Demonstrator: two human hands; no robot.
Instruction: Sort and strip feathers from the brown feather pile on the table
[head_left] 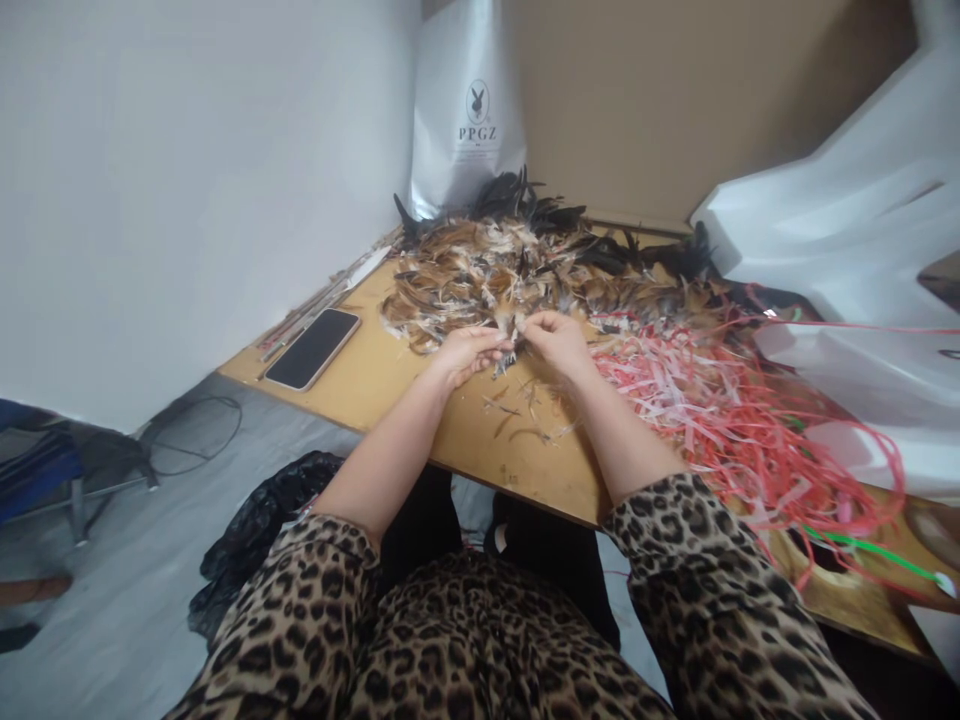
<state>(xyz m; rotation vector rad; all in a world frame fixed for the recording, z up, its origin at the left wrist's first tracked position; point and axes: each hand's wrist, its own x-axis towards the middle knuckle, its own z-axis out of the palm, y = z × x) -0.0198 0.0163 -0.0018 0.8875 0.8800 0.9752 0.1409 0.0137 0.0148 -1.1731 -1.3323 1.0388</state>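
My left hand (474, 352) and my right hand (555, 340) meet above the near edge of a feather pile. Their fingertips pinch a small brown and pale feather (507, 318); whether it is one feather or two is too fine to tell. Behind them spreads the heap of brown, white and black feathers (465, 265). A few loose feather bits (517, 410) lie on the wooden table (390, 350) just below my hands. To the right of my right hand is a tangle of red and pink plastic ribbon strips (705, 410).
A phone (313, 348) lies at the table's left side, near thin sticks (330, 290) along the wall. A white printed bag (469, 120) stands behind the feathers. White plastic sheeting (840, 220) hangs at right. A green strip (877, 555) crosses a hole in the table. A black plastic bag (262, 530) sits below.
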